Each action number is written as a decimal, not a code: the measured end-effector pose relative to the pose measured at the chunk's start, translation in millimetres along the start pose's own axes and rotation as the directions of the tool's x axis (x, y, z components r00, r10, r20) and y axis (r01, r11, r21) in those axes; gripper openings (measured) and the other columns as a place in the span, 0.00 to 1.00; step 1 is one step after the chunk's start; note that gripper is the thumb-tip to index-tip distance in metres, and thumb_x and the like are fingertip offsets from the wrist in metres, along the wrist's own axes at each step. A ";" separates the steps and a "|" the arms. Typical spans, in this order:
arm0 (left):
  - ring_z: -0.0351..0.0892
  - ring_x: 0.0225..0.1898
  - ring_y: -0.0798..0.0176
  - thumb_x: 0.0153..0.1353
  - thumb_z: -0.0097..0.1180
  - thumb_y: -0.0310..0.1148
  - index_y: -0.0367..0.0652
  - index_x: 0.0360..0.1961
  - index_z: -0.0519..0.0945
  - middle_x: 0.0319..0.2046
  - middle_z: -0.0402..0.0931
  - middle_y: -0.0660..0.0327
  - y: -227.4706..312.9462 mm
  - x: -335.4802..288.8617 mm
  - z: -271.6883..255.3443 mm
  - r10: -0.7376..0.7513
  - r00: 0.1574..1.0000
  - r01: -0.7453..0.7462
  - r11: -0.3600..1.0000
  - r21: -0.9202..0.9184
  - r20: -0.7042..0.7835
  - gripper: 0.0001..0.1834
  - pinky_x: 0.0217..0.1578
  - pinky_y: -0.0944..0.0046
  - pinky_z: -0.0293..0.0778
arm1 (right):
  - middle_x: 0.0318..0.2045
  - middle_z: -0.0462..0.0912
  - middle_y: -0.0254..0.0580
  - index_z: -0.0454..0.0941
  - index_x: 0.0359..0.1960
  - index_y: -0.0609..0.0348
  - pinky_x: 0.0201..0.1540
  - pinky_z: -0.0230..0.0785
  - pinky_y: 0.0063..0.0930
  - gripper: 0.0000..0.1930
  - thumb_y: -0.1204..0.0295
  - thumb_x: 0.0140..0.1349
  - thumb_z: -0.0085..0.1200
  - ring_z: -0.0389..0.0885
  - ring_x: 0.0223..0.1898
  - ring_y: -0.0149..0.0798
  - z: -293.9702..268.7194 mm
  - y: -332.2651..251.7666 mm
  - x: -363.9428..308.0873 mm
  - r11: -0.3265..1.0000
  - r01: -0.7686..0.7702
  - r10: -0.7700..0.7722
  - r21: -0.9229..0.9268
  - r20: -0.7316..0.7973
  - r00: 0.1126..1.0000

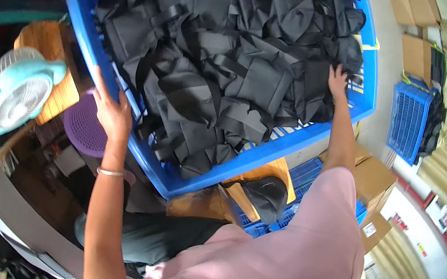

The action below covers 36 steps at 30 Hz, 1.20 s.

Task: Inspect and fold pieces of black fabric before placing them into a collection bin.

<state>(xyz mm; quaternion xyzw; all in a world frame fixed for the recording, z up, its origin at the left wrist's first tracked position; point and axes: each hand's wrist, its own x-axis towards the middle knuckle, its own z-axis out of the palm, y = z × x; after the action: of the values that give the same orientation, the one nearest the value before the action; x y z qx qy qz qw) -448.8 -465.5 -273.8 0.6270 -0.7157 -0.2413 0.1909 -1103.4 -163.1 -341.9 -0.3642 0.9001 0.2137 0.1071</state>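
The person's right hand (337, 84) has its fingers spread and slightly bent, resting on the black fabric pieces (261, 81) just inside the right edge of the large blue crate (218, 172); it doesn't look closed on anything. The left hand (112, 111) lies along the crate's left edge, thumb to the inner side and fingers outward; from where I stand I cannot tell how firmly it grips.

The black pieces lie heaped and tangled from the far edge to the near-left corner. They look soft, light singly and perhaps slick, so I'd take each by a strap or seam. The crate seems stiff, probably heavy when this full, and best held by the rim at opposite edges.

Counting: one large crate; the pieces overlap too much to number. Beyond its left edge are one turquoise fan (18, 100) and one purple perforated container (84, 124). Below the near edge, one black item (267, 198) lies by some yellowish wood (276, 173). Past the right edge are one smaller blue crate (408, 121) and at least three cardboard boxes (417, 59).
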 end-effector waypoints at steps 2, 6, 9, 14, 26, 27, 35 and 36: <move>0.79 0.44 0.33 0.59 0.57 0.25 0.60 0.76 0.48 0.53 0.71 0.42 -4.6 -3.3 -11.2 0.017 1.000 -0.016 0.999 0.030 -0.017 0.47 0.41 0.42 0.78 | 0.77 0.47 0.42 0.61 0.71 0.35 0.66 0.43 0.79 0.25 0.52 0.74 0.31 0.46 0.72 0.74 21.5 -42.9 11.2 0.999 0.042 -0.038 -0.023 0.179 0.983; 0.81 0.42 0.35 0.58 0.57 0.25 0.63 0.77 0.45 0.52 0.72 0.43 -22.3 -7.9 -38.5 -0.079 0.997 0.078 0.976 0.202 -0.005 0.49 0.40 0.43 0.79 | 0.76 0.51 0.42 0.66 0.69 0.37 0.65 0.44 0.78 0.28 0.47 0.74 0.28 0.50 0.71 0.71 -30.0 -142.2 -40.5 0.735 -0.327 0.312 0.594 0.132 0.941; 0.81 0.41 0.36 0.57 0.58 0.24 0.62 0.77 0.44 0.52 0.71 0.43 -12.9 -7.9 -28.5 -0.071 0.997 0.068 0.983 0.173 0.009 0.52 0.38 0.45 0.80 | 0.75 0.56 0.46 0.65 0.70 0.46 0.68 0.46 0.69 0.29 0.48 0.73 0.41 0.52 0.72 0.69 -98.7 -166.8 -128.9 0.968 -0.052 0.186 0.247 -0.557 0.810; 0.80 0.41 0.35 0.58 0.56 0.24 0.61 0.77 0.43 0.56 0.68 0.43 -12.2 -7.9 -30.7 -0.128 0.990 0.120 0.987 0.110 0.065 0.51 0.37 0.44 0.79 | 0.72 0.46 0.74 0.42 0.76 0.58 0.71 0.53 0.52 0.55 0.50 0.56 0.66 0.52 0.71 0.70 -147.7 -292.2 -243.0 0.701 0.261 -0.021 0.664 -0.347 0.938; 0.55 0.72 0.36 0.63 0.61 0.53 0.34 0.71 0.60 0.70 0.54 0.34 -55.9 -71.7 -83.9 -0.052 0.988 0.087 0.965 -0.247 0.143 0.45 0.69 0.51 0.57 | 0.67 0.65 0.53 0.64 0.70 0.43 0.60 0.65 0.52 0.38 0.74 0.56 0.63 0.70 0.62 0.58 -115.1 -213.3 -226.3 0.884 0.175 -0.143 0.434 -0.106 0.984; 0.56 0.71 0.38 0.64 0.60 0.51 0.34 0.69 0.64 0.68 0.60 0.38 -65.8 -98.4 -106.2 -0.082 0.979 0.135 0.948 -0.289 0.188 0.41 0.70 0.52 0.56 | 0.71 0.59 0.53 0.63 0.71 0.40 0.59 0.63 0.59 0.38 0.71 0.58 0.64 0.68 0.64 0.60 -130.2 -236.0 -238.6 0.977 0.110 -0.111 0.184 -0.006 0.994; 0.79 0.56 0.52 0.64 0.62 0.34 0.37 0.59 0.75 0.57 0.75 0.49 -28.5 -296.5 -246.1 -0.344 0.937 0.319 0.770 -0.553 0.060 0.23 0.54 0.58 0.76 | 0.78 0.35 0.54 0.49 0.77 0.33 0.59 0.47 0.86 0.43 0.38 0.64 0.51 0.42 0.75 0.71 -120.7 -374.1 -325.1 0.841 0.475 -0.406 0.258 -0.278 0.871; 0.79 0.55 0.52 0.65 0.61 0.33 0.37 0.59 0.76 0.57 0.76 0.50 -29.0 -314.9 -251.1 -0.374 0.927 0.323 0.772 -0.547 0.020 0.23 0.54 0.59 0.76 | 0.78 0.35 0.54 0.48 0.77 0.32 0.58 0.47 0.88 0.45 0.36 0.62 0.51 0.43 0.74 0.70 -104.3 -388.6 -322.5 0.832 0.446 -0.404 0.329 -0.191 0.895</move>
<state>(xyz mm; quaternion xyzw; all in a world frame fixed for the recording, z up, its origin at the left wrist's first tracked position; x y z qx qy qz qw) -236.5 -183.4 -77.9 0.6794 -0.4799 -0.4357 0.3438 -605.2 -264.6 -256.4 -0.5405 0.8247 -0.0073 0.1665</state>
